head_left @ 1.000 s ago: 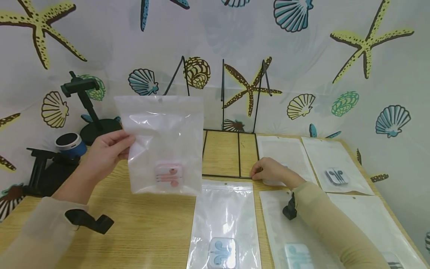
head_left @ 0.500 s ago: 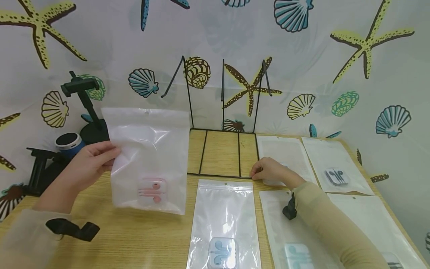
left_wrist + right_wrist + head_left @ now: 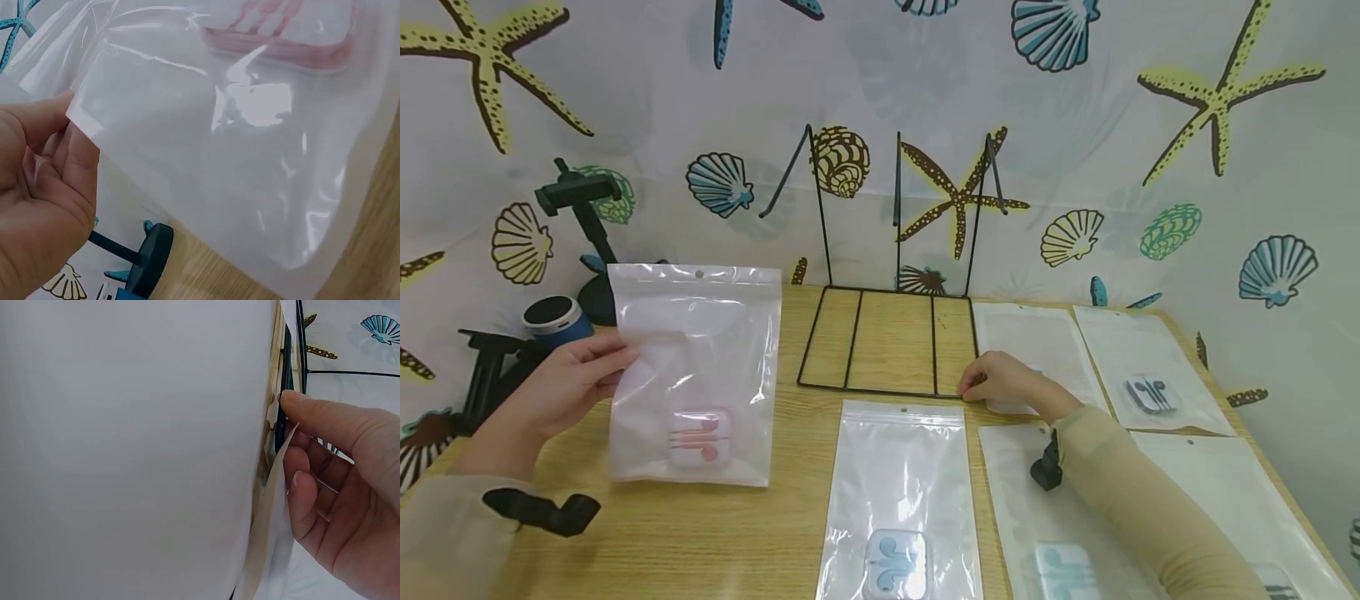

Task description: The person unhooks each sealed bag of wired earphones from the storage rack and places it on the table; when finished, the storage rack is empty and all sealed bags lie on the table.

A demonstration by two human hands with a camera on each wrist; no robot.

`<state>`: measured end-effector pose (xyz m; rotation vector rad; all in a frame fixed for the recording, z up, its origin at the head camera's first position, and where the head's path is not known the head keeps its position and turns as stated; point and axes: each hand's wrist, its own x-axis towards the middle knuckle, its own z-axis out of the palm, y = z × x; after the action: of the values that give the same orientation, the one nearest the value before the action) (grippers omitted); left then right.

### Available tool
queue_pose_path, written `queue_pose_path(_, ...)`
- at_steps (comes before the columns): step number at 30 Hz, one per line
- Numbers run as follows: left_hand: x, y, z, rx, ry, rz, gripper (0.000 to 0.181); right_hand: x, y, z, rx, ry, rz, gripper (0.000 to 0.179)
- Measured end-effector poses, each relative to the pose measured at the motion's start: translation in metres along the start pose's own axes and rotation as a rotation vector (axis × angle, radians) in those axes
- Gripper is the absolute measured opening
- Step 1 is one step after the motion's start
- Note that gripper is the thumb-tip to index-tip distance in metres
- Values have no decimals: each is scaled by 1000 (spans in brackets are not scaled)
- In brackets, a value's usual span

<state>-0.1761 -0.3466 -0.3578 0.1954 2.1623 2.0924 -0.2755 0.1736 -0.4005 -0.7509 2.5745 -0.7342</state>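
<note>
On the left of the head view, my left hand [image 3: 568, 379] pinches the left edge of a white zip bag [image 3: 737, 333], which hangs upright over the table. Low in the bag sits a clear case with pink earphones [image 3: 700, 437]. The left wrist view shows the thumb and fingers at the creased edge of the plastic. My right hand [image 3: 1007, 379] holds the near right corner of a black wire display rack [image 3: 846, 388] with upright hooks. In the right wrist view, thumb and fingertips meet at the dark wire [image 3: 286, 369].
A zip bag with blue earphones [image 3: 897, 562] lies in front of the rack. Several more bagged earphones, one a dark pair [image 3: 1152, 393], lie at the right. A blue speaker [image 3: 557, 323] and black stands [image 3: 580, 196] are at the back left. A patterned curtain [image 3: 880, 83] hangs behind.
My left hand has moved left and down with the bag of pink earphones, uncovering the rack's left side. The right hand has stayed at the rack's corner.
</note>
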Motion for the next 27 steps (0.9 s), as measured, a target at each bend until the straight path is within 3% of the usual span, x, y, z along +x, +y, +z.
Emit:
queue_pose_path(7, 7, -13, -15, 22, 29, -76, 21, 0, 1, 0, 7, -2, -3, 5)
queue_pose_path(9, 10, -16, -18, 74, 45, -99, 18, 0, 1, 1, 8, -4, -5, 5)
queue_pose_path(15, 22, -22, -19, 304, 75, -191, 63, -1, -1, 0, 9, -2, -2, 5)
queue_pose_path(20, 31, -24, -18, 385, 54, -241, 68, -1, -2, 0, 9, -4, -6, 5)
queue_pose_path(27, 41, -27, -20, 465, 6, -262, 71, 0, 0, 0, 2, -4, -17, 5)
